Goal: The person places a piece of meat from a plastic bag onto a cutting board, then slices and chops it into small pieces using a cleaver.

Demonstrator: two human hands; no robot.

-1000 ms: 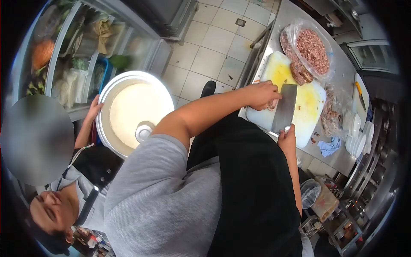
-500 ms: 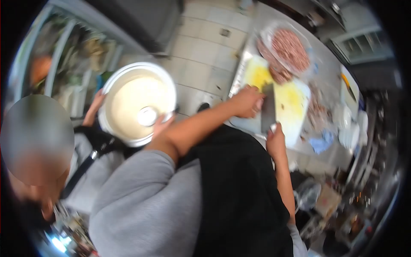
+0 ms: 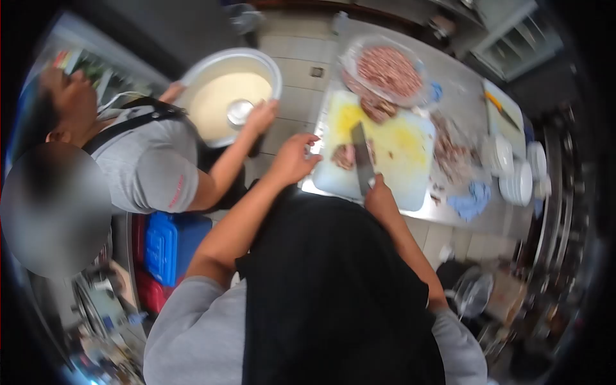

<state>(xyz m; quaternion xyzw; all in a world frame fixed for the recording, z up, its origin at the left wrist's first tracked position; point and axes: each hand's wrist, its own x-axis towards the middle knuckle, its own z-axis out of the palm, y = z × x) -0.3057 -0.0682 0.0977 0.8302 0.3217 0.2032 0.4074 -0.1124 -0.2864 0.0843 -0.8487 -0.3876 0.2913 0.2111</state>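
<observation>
My right hand point(image 3: 380, 194) is wrapped round the handle of a cleaver point(image 3: 364, 157), its broad blade over the cutting board point(image 3: 407, 186). At the board's left edge, my left hand point(image 3: 296, 160) is open with thumb and fingers apart, holding nothing. A small piece of meat point(image 3: 343, 156) lies on the board just left of the blade. A larger chunk of meat point(image 3: 377, 109) rests at the board's far edge, against a plastic-lined container of chopped meat point(image 3: 388, 70). The white board has yellow stains.
To the left, a co-worker holds a large pot point(image 3: 274, 74) of pale liquid with a small round metal item in it. On the steel table point(image 3: 504, 215) are a plastic bag with scraps point(image 3: 452, 151), a blue cloth point(image 3: 470, 201), white bowls point(image 3: 515, 183) and a yellow-handled knife point(image 3: 500, 108).
My left hand has moved from beside the blade to the board's left edge and opened. A piece of meat now shows by the blade. The co-worker has moved farther forward with the pot.
</observation>
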